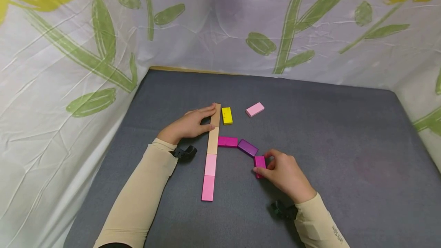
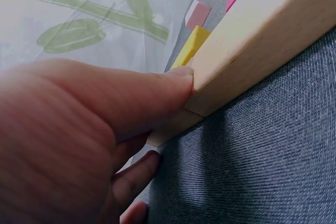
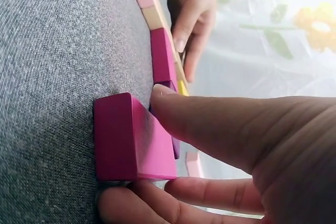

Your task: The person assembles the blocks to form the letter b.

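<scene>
My left hand touches the far end of a straight row, its fingers stretched toward a tan wooden block and its thumb near the joint with a paler wooden block. Two pink blocks make up the near part of this row. From its right side a branch starts with a magenta block, then a slanted purple block. At the branch's end, my right hand pinches another magenta block between thumb and fingers, down on the cloth.
A yellow block lies just right of the tan one. Farther right is a loose pale pink block. Grey cloth covers the table, and a white flowered sheet hangs behind it.
</scene>
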### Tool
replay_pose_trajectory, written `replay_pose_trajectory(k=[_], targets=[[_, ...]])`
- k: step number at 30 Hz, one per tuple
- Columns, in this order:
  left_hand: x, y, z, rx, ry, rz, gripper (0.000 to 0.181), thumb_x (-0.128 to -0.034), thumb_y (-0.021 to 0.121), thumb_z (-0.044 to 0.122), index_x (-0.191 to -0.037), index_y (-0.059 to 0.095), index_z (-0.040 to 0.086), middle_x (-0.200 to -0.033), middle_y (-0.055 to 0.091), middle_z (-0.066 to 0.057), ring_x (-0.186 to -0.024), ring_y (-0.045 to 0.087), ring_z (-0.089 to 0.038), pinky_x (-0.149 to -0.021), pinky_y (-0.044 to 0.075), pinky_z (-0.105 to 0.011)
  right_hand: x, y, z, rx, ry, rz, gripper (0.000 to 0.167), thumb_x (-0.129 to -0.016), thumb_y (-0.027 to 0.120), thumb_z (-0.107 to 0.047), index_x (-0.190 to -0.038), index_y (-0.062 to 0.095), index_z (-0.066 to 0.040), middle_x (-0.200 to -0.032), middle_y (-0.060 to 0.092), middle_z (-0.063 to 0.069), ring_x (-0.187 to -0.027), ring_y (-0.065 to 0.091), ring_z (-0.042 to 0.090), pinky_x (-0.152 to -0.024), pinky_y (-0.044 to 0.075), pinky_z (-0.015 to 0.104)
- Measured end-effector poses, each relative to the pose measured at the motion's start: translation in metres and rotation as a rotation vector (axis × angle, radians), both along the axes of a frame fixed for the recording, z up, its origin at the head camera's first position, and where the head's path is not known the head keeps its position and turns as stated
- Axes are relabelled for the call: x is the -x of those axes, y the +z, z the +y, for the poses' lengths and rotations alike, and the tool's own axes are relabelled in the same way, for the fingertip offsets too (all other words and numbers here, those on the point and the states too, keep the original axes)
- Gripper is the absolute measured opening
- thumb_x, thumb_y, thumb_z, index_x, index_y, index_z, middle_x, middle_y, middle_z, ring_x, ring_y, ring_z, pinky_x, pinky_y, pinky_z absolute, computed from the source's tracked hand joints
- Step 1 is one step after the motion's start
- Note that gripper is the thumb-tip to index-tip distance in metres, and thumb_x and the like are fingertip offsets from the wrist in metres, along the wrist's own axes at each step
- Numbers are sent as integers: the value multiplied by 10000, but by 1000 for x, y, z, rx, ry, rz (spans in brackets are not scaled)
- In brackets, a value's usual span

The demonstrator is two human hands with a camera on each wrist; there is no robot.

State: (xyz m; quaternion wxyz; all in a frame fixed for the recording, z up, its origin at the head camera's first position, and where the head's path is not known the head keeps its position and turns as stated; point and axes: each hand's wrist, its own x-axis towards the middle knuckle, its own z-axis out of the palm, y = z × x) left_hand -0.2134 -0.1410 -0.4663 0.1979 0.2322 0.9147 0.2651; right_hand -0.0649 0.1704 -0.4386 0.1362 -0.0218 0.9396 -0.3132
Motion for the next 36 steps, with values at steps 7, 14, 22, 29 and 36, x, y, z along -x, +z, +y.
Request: replay_pose_trajectory(k=[7, 14, 22, 29, 36], targets=[[-1, 2, -1, -4, 1, 1, 729, -1052, 650, 322, -1660, 301, 125, -1756, 184, 5, -1615, 203, -279, -1284, 130, -604, 1, 0, 0, 11, 0, 8, 460, -874, 872, -291, -1167, 688, 12, -686, 657, -16, -599, 558, 138, -545, 462, 312], [0, 8, -10, 11, 12, 13, 732, -1052, 651, 318, -1662, 297, 125, -1754, 191, -4, -1612, 211, -286, -1281, 141, -612, 4, 1, -6, 33, 3, 9, 426, -926, 813, -327, -1175, 697, -2, -662, 635, -29, -574, 522, 132, -513, 411, 289], [0, 0, -1, 5, -30, 18, 721, -1068, 622, 342, -1663, 286, 114, -1759, 175, -13, -1611, 211, -288, -1276, 151, -622, 4, 1, 6, 69, -36, -28, 282, -1098, 573, -295, -1041, 705, -53, -697, 635, 21, -612, 628, 138, -584, 478, 327], [-1, -1, 0, -8, -1, 18, 720, -1057, 644, 325, -1659, 302, 126, -1753, 192, 10, -1610, 218, -270, -1283, 153, -602, 11, -2, 14, 7, -2, 58, 264, -1095, 546, -194, -1063, 730, -7, -808, 670, 62, -706, 613, 181, -649, 498, 361], [-2, 0, -1, -9, -17, 23, 712, -1054, 644, 319, -1651, 323, 103, -1753, 199, -8, -1608, 224, -281, -1285, 151, -596, 22, -9, 17, -63, 44, 197, 215, -1043, 619, -129, -1060, 753, 38, -928, 701, 137, -858, 603, 277, -769, 527, 465]])
